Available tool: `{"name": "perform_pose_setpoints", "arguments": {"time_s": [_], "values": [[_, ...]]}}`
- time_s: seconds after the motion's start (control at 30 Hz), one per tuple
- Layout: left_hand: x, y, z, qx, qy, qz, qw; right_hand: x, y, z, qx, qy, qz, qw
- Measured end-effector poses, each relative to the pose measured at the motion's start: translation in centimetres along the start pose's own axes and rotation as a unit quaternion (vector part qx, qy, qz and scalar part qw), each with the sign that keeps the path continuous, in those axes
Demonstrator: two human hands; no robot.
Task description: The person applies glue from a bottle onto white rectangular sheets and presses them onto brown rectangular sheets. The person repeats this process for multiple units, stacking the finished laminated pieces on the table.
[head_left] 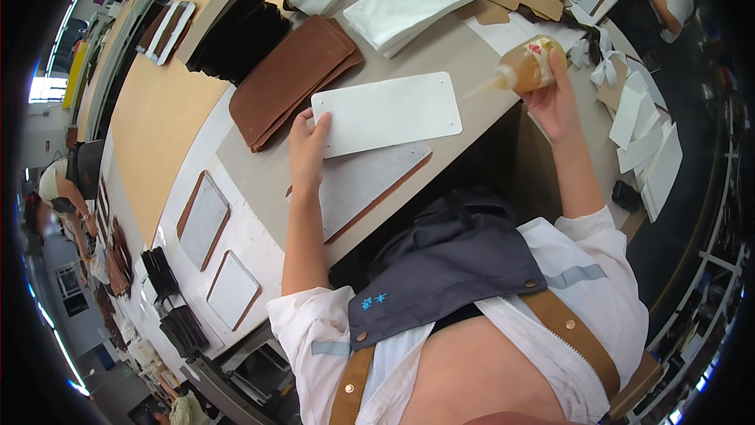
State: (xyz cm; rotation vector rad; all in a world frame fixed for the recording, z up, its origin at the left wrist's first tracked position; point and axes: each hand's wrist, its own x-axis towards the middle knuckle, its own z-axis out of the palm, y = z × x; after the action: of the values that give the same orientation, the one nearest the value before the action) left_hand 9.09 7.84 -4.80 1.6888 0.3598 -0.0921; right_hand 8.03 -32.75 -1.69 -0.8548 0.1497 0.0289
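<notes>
Apron [452,291] below it, the white board [387,113] looks light and stiff, left hand [307,146] aptly pinching its end, right hand [557,103] gripping a bottle [523,66].

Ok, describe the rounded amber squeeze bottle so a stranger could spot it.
Find the broad grey worktable; by its near edge, toward the right, is the person's bare right hand. It grips a rounded, translucent amber bottle with a tapered nozzle pointing left. Unlike the flat white rectangular panel nearby, it bulges.
</notes>
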Motion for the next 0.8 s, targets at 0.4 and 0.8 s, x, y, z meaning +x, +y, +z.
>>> {"name": "perform_pose_setpoints", "arguments": {"time_s": [0.4, 0.8], "values": [[-1.1, -1.1, -0.8, -0.203, -0.146, -0.065, 0.966, 4.2, 7.8, 12.2, -0.096, -0.068, 0.008, 0.993], [-1.3, -0.6, -0.8, -0.219, -0.154, -0.095, 0.959, 5.9, 11.1, 14.3, -0.201, -0.05, -0.016, 0.978]]}}
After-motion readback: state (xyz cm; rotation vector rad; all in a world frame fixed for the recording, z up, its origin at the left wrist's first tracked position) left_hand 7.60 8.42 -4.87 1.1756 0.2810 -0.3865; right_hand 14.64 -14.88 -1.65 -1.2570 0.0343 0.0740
